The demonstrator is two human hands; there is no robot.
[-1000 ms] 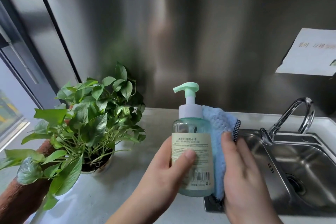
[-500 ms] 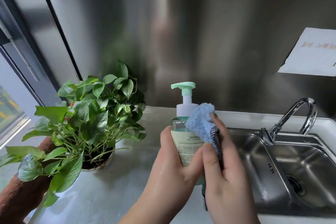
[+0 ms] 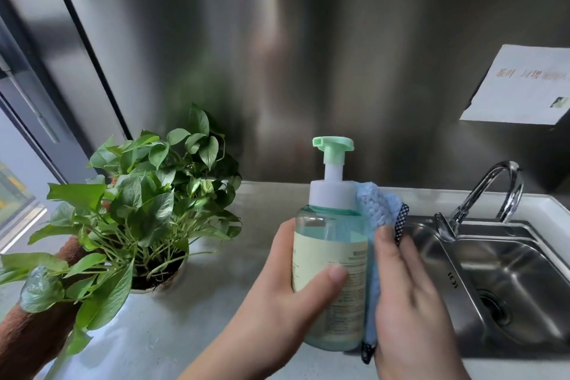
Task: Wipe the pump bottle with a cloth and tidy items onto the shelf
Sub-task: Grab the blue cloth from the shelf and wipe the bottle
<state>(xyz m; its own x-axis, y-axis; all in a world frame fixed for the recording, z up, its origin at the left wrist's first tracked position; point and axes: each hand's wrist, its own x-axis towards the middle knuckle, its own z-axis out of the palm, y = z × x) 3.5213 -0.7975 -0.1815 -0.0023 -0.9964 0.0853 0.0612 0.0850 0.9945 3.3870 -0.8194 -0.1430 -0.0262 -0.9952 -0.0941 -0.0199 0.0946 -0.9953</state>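
Note:
A clear teal pump bottle [image 3: 331,234] with a mint-green pump head and a pale label is held upright above the counter. My left hand [image 3: 290,296] grips its body from the left, thumb across the label. My right hand [image 3: 407,302] presses a light blue cloth [image 3: 377,210] with a dark checked trim flat against the bottle's right side. The cloth runs from the bottle's shoulder down to its base. No shelf is in view.
A leafy green potted plant [image 3: 145,210] stands on the steel counter [image 3: 185,324] to the left. A steel sink [image 3: 505,281] with a curved tap [image 3: 490,191] lies to the right. A brown furry object [image 3: 27,336] sits at the bottom left. A paper notice [image 3: 521,86] hangs on the steel wall.
The cloth has slid from the bottle's upper front back to its right side, my right hand lying flat again. The bottle has turned, so its label faces more to the left.

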